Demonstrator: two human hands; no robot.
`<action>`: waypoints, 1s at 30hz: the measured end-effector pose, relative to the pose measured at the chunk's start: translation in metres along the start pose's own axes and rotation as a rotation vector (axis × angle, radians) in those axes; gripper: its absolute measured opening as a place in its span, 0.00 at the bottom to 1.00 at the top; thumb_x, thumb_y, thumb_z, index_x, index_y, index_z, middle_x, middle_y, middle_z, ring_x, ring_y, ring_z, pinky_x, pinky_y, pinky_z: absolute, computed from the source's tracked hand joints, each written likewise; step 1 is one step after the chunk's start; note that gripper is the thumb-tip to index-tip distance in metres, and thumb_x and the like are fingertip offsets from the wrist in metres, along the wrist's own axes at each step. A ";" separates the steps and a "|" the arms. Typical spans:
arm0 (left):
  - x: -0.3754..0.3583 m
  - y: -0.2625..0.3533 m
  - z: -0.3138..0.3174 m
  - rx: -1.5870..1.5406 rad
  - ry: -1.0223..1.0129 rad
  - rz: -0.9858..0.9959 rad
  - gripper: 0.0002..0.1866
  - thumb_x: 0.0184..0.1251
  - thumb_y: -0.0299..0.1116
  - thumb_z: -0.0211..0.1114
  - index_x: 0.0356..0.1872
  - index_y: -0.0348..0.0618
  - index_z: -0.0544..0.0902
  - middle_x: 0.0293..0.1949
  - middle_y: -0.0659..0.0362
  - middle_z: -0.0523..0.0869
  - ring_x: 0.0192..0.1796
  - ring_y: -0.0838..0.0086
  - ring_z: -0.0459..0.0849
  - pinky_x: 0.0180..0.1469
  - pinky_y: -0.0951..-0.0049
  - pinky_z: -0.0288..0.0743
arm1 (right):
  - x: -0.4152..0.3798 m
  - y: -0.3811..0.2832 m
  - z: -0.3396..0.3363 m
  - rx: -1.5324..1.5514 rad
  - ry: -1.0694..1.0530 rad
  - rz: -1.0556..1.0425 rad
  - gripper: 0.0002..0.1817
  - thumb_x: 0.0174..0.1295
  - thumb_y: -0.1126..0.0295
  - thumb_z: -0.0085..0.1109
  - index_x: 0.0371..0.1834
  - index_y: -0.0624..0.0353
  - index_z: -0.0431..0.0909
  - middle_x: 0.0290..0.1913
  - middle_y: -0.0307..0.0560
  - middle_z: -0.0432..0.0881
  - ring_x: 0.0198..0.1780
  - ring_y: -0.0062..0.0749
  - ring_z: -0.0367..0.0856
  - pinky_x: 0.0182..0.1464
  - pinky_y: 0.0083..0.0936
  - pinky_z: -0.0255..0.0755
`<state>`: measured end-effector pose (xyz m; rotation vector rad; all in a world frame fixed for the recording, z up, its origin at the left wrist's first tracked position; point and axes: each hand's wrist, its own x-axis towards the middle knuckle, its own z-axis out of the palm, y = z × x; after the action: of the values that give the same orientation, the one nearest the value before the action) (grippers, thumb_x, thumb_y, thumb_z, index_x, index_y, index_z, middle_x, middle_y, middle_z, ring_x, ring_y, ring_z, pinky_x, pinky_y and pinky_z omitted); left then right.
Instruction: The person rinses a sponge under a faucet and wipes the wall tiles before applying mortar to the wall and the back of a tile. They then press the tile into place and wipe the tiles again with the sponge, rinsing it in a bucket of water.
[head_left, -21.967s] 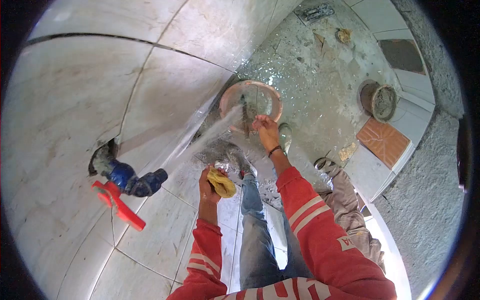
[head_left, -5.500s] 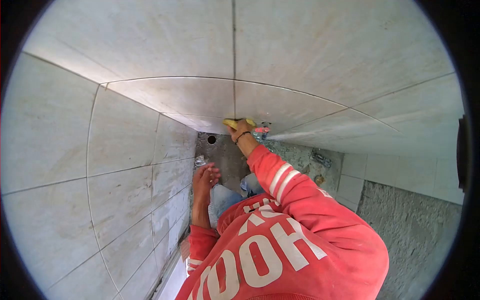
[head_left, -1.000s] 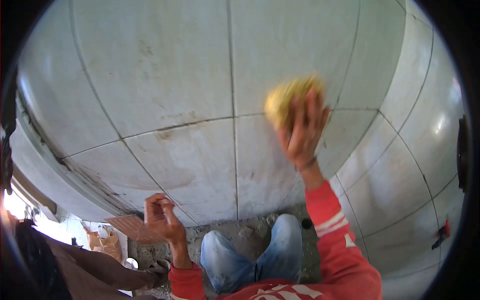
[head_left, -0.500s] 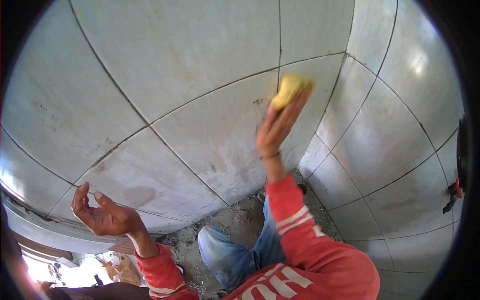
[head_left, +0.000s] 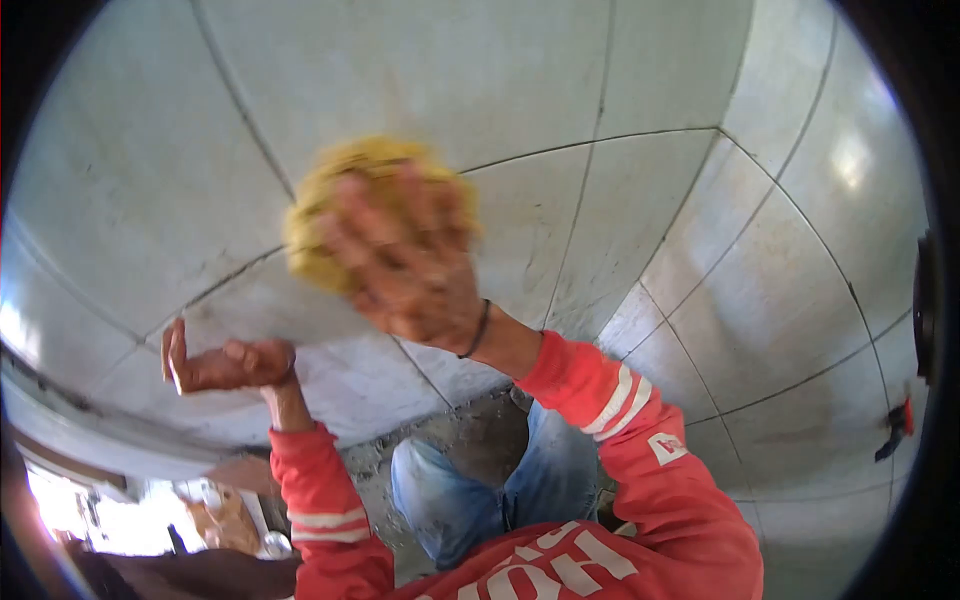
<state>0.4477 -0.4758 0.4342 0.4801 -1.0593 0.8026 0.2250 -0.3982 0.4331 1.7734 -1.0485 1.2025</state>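
My right hand (head_left: pixel 415 265) is spread over a yellow sponge (head_left: pixel 370 158), pressing it against the tiled wall (head_left: pixel 480 60). Motion blurs both the hand and the sponge, and the palm side is hidden. Dark joint lines run between the large pale tiles, and the sponge covers the place where some of them meet. Lower on the left, my left hand (head_left: pixel 232 366) holds nothing; its fingers are bent upward and apart, close to the wall's lower tiles.
A second tiled wall (head_left: pixel 780 290) meets this one at a corner on the right. A red and black object (head_left: pixel 897 428) sits at its far edge. Rough, debris-strewn floor (head_left: pixel 470 440) lies by my knees. A brown bag (head_left: pixel 222 520) stands at lower left.
My right hand has swept the sponge leftward across the wall from near the corner, and the sponge now lies flatter and wider. My left hand has tipped and shifted slightly.
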 end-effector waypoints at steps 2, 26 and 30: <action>0.000 -0.006 -0.011 0.053 -0.016 -0.073 0.33 0.81 0.57 0.51 0.63 0.32 0.70 0.56 0.47 0.77 0.61 0.56 0.75 0.67 0.51 0.68 | 0.023 -0.031 0.013 0.104 -0.099 -0.139 0.37 0.70 0.54 0.61 0.82 0.48 0.70 0.87 0.45 0.61 0.88 0.60 0.51 0.87 0.63 0.38; -0.056 0.094 -0.295 -0.002 -0.458 -0.859 0.11 0.67 0.23 0.58 0.48 0.35 0.72 0.40 0.55 0.74 0.44 0.64 0.73 0.60 0.57 0.69 | 0.056 -0.049 -0.001 -0.093 -0.334 -0.423 0.41 0.65 0.53 0.63 0.84 0.43 0.67 0.87 0.40 0.61 0.86 0.46 0.58 0.86 0.59 0.44; -0.090 0.101 -0.355 -0.001 -0.493 -1.010 0.12 0.72 0.21 0.55 0.54 0.37 0.70 0.45 0.58 0.71 0.45 0.74 0.71 0.52 0.74 0.70 | 0.071 0.035 -0.037 -0.276 0.066 -0.243 0.34 0.82 0.45 0.42 0.87 0.44 0.62 0.88 0.51 0.59 0.88 0.59 0.51 0.84 0.64 0.43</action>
<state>0.5513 -0.1964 0.1983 1.1233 -1.0760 -0.2310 0.1963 -0.3949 0.5152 1.5831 -0.8849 0.9138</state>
